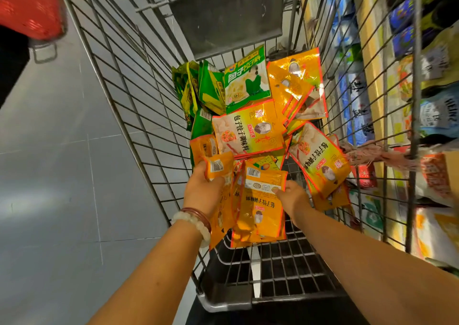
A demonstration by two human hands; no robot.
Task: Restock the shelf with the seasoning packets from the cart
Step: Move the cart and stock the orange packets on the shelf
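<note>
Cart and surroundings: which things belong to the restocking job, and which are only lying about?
Job:
orange seasoning packets
green seasoning packets
wire cart
shelf
left hand, right hand, both gripping orange packets

Lying about:
red basket
bracelets

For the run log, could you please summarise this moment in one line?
left hand: grips orange packets | right hand: pinches same | cart: loaded
</note>
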